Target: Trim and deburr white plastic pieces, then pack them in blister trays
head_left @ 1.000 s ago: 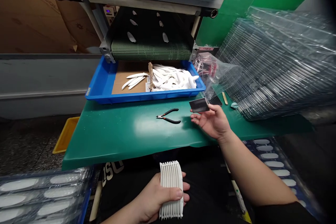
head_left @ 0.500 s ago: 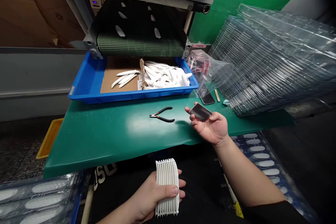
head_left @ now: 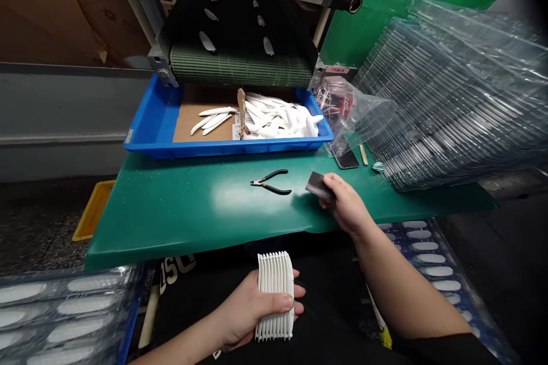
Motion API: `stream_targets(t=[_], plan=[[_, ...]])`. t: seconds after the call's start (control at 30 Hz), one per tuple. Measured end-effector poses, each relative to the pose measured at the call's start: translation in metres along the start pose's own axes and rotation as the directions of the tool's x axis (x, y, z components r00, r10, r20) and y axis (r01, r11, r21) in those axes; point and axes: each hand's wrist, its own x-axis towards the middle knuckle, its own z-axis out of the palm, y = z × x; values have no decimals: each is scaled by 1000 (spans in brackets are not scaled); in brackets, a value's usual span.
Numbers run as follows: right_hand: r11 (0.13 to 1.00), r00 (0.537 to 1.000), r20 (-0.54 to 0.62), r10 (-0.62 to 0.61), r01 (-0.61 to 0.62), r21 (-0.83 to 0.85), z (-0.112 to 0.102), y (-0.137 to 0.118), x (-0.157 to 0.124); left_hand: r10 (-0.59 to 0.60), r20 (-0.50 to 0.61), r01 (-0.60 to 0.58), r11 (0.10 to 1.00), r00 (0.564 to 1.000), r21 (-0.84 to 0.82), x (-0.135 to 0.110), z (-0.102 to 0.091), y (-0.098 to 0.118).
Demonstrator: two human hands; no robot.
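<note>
So the left hand (head_left: pixel 250 311) is down low over a dark printed shirt, wrapped around a stack of white curved plastic pieces (head_left: pixel 275 296), thumb across the front and fingers behind. The right hand (head_left: pixel 346 205) is up by the front of the green workbench (head_left: pixel 171 222), pinching a dark flat piece (head_left: pixel 315 184) between thumb and fingers. Could be a bit of sandpaper, but it's hard to say from this angle.

Just left of that hand, black-handled side cutters (head_left: pixel 269 181) lie on the bench. Behind them sits a blue tray (head_left: pixel 214 149) lined with cardboard, holding a pile of white pieces (head_left: pixel 278 120), right under a green mesh conveyor belt (head_left: pixel 240 68). Off to the right of the tray there's a clear plastic bag (head_left: pixel 355 117) with a phone (head_left: pixel 346 158) beside it, then a tall stack of clear blister trays (head_left: pixel 445 102). Two more blister trays filled with white pieces sit low down, one at lower left (head_left: pixel 64 313) and one at lower right (head_left: pixel 428 251).
</note>
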Motion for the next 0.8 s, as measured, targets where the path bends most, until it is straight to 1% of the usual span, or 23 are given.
stream_targets(t=[0.1,0.2,0.27,0.37,0.4,0.47,0.57,0.63,0.7,0.77,0.8], plan=[[985,997,-51,-65,56,-162,-7,-1,-1,15,3,-15,1000,1000,-8,-1,2,2],[942,978,-130,-165,117,-316,-15,-3,-2,18,13,-18,1000,1000,-18,-1,1,4],[899,974,-106,-200,140,-415,-18,-4,-3,18,16,-17,1000,1000,-15,-1,0,4],[877,980,-41,-193,153,-455,-19,-4,-5,23,16,-23,1000,1000,-6,-1,0,3],[887,981,-45,-186,149,-436,-18,-4,-5,24,18,-24,1000,1000,-4,-1,0,3],[932,984,-72,-164,131,-339,-16,-4,-7,27,20,-27,1000,999,-5,-2,1,4],[986,992,-23,-121,118,-115,-11,-6,-12,28,16,-28,1000,999,-12,-3,4,5],[991,991,26,-134,133,21,-7,-9,-19,27,13,-27,1000,1000,-17,-4,6,6],[984,989,39,-142,137,115,-2,-14,-28,24,13,-24,1000,1000,-16,-6,8,8],[981,991,70,-115,102,167,3,-19,-39,22,13,-22,1000,1000,1,-7,10,10],[986,988,128,-85,64,157,6,-22,-45,20,14,-20,1000,1000,18,-8,10,11]])
